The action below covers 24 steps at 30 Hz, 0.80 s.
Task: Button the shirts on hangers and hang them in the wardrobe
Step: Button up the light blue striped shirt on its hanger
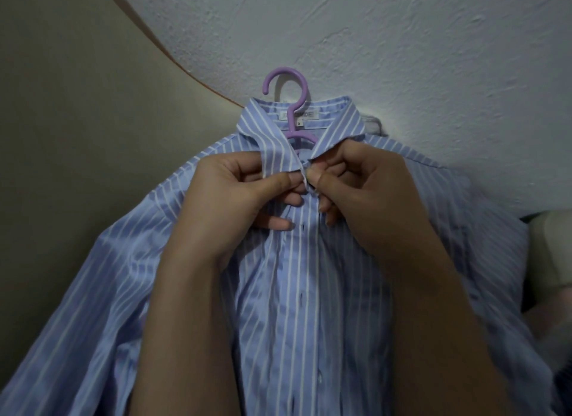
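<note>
Head view: left hand [229, 195], right hand [365, 192] pinch shirt collar [263, 124] beneath purple hanger [301, 84].

Place: a home is showing here, likely a bedroom or dressing corner.
Wall: rough white plaster [402, 44] is filling the upper view, the hand-finished sort found in a house.
Left side: a plain beige panel [62, 106] is meeting the plaster along a thin orange edge; door or wall, unclear.
Clothing: a striped shirt [108, 291] is sitting on a purple plastic hanger [291, 120], ordinary household gear.
Right edge: a pale rounded thing [551, 251] is peeking in, too unclear to name.
Light: dim indoor light is falling over it all.
</note>
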### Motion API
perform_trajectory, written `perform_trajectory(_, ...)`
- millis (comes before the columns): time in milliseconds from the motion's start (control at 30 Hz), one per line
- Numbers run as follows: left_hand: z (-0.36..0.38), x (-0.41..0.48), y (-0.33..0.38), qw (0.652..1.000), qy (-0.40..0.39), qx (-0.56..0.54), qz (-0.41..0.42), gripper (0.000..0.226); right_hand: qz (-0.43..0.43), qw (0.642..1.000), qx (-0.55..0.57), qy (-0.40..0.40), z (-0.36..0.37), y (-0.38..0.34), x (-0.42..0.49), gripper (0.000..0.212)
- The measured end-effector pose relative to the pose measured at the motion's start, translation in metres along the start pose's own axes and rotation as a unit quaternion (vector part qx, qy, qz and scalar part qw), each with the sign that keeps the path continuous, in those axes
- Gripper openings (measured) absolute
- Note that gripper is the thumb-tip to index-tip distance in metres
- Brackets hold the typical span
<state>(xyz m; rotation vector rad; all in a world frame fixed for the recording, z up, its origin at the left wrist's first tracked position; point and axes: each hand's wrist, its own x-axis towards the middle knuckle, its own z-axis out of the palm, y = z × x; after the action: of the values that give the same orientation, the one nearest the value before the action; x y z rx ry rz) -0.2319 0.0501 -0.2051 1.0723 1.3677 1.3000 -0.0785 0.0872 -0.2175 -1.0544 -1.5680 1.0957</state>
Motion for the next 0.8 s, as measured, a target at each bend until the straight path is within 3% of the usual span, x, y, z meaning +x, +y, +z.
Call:
perform_trajectory(233, 0.005, 0.003, -0.004, 1.0, 0.02, 0.009, 0.015, 0.01, -0.042, 0.989, -0.138, 0.031, 0.007, -0.001, 0.003, 0.017)
perform_trajectory(467, 0.007, 0.004, -0.003, 0.997, 0.05, 0.04, 0.036, 0.016, -0.047, 0.987, -0.153, 0.015, 0.005, -0.009, -0.003, 0.011)
perform_trajectory(567, 0.008, 0.005, -0.004, 0.996, 0.062, 0.051, 0.048, 0.023, -0.061, 0.982, -0.17, 0.055, 0.008, -0.007, 0.0, 0.011)
perform_trajectory(667, 0.01, 0.007, -0.004, 0.992, 0.073, 0.082, 0.062, 0.015, -0.068, 0.975, -0.187, 0.095, 0.015, -0.006, 0.001, 0.009)
perform_trajectory(800, 0.01, 0.013, -0.004, 0.99, 0.083, 0.096, 0.068, 0.015, -0.087, 0.971, -0.147, 0.168, 0.024, -0.004, 0.002, 0.009)
